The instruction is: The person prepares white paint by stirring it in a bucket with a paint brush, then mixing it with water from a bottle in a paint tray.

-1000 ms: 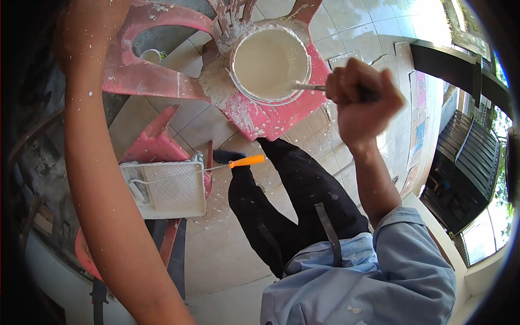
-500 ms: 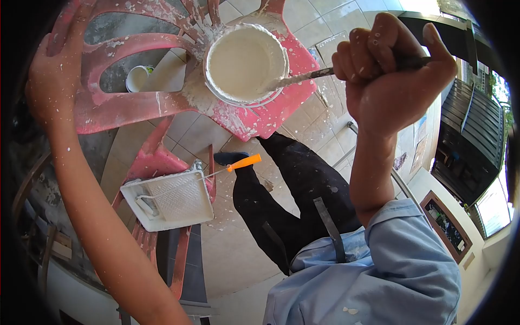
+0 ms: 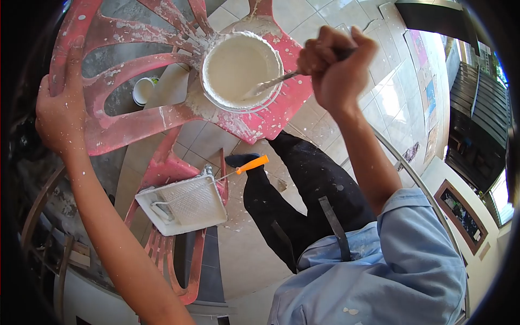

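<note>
My right hand (image 3: 338, 73) is closed around the upper end of a paint-coated stirring stick (image 3: 280, 79). The stick slants into a white bucket (image 3: 208, 89) of off-white paint (image 3: 235, 65), and its lower end is sunk in the paint. Under the bucket is the seat of a paint-spattered red plastic chair (image 3: 292, 105). My left hand (image 3: 62, 116) grips the outer edge of that chair's back, with its fingers wrapped round the plastic; some fingertips are hidden.
Lower down, a second red chair (image 3: 168, 170) bears a white paint tray (image 3: 192, 197). A paint roller with an orange handle (image 3: 253, 164) lies across the tray. A small white pot (image 3: 143, 91) stands beyond the chair back's slats. Paint spots mark the tiled floor (image 3: 238, 203).
My right hand has moved left, towards the bucket, and the stick's dipped end has shifted left and down through the paint. My left hand keeps its grip; the view has shifted slightly.
</note>
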{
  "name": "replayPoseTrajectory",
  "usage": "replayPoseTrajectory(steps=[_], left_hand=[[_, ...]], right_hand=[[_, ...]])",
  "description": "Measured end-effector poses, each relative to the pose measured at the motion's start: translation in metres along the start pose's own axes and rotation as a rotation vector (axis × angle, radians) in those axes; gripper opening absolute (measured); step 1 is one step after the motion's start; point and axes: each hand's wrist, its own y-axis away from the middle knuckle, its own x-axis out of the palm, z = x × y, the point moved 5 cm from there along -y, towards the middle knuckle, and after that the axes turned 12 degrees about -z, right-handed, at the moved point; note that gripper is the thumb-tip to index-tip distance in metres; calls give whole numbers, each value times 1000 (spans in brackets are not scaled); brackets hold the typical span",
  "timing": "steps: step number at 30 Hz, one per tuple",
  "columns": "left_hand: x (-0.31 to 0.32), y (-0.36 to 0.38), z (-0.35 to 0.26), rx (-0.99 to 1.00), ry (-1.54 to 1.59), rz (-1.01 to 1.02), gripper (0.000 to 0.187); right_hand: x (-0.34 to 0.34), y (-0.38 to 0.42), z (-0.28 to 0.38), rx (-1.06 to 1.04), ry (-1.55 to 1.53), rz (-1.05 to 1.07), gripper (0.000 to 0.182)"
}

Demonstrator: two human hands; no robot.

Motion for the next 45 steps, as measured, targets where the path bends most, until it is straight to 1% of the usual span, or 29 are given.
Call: replayPoseTrajectory(steps=[2, 3, 5, 6, 7, 8, 10, 11, 12, 14, 16, 18, 20, 22, 24, 25, 26, 28, 30, 31, 34, 35, 36, 38, 39, 40, 42, 44, 45], left_hand=[[1, 3, 0, 18, -13, 13, 97], [3, 5, -2, 7, -3, 50, 99], [1, 1, -1, -26, 14, 100, 103], [1, 0, 1, -25, 10, 67, 104], [4, 2, 5, -22, 6, 35, 104], [3, 2, 3, -20, 0, 1, 104], [0, -2, -1, -34, -5, 79, 104], [-1, 1, -2, -37, -14, 131, 104], [-1, 3, -2, -34, -13, 125, 103], [-2, 2, -4, -39, 2, 91, 101], [-4, 4, -8, -46, -10, 113, 98], [-5, 2, -11, -49, -3, 112, 95], [-4, 5, -9, -51, 19, 101, 93], [-2, 6, -8, -45, 15, 90, 92], [-2, 5, -9, -37, 27, 82, 93], [-6, 7, -13, -32, 35, 86, 93], [-8, 7, -15, -28, 44, 90, 94], [-7, 5, -15, -29, 37, 79, 94], [-5, 6, -11, -16, 26, 54, 93], [-4, 6, -10, -5, 27, 24, 92], [-4, 6, -11, -9, 25, 23, 90], [-6, 7, -13, -14, 21, 41, 90], [-7, 6, -16, -17, 34, 50, 90], [-8, 8, -16, -28, 48, 77, 90], [-8, 8, -14, -24, 47, 77, 90], [-7, 7, -13, -19, 49, 79, 90], [-7, 7, -16, -7, 62, 47, 89], [-10, 8, -17, 18, 70, -8, 87], [-9, 7, -17, 14, 72, 12, 88]], right_hand=[[-5, 10, 47, 31, -164, -156, 51], [-10, 13, 61, 24, -236, 82, 51], [-15, 11, 43, 12, -224, -39, 51], [-15, 12, 26, 9, -221, -98, 51], [-16, 11, 0, -3, -117, -163, 50], [-14, 12, -4, -66, -41, -174, 49], [-26, 11, 17, -6, -214, -309, 47], [-29, 15, 38, 4, -256, -331, 44], [-34, 18, 50, -67, -248, -262, 42], [-36, 17, 43, -62, -360, -192, 42], [-29, 15, -2, -40, -231, -362, 49], [-28, 19, -10, -80, -168, -296, 43], [-31, 22, 24, -69, -186, -260, 42], [-43, 18, 42, -66, -354, -86, 40], [-42, 22, 24, -86, -290, -237, 41], [-39, 23, 1, -9, -245, -364, 42], [-33, 25, -10, -19, -159, -225, 44], [-34, 30, -6, -86, -135, -192, 45], [-40, 32, 26, -90, -266, -139, 46], [-43, 26, 32, -60, -505, 42, 46], [-37, 31, 3, -56, -241, -260, 47], [-32, 30, -15, -105, -126, -175, 47], [-34, 34, -28, -135, -45, -220, 46], [-27, 39, 6, -187, -150, -294, 47], [-30, 38, 22, -177, -316, -130, 47], [-33, 39, 34, -191, -330, -169, 48], [-35, 33, 25, -164, -472, -118, 46], [-23, 33, -21, -198, -178, -379, 45], [-19, 38, -27, -244, 35, -154, 45]])
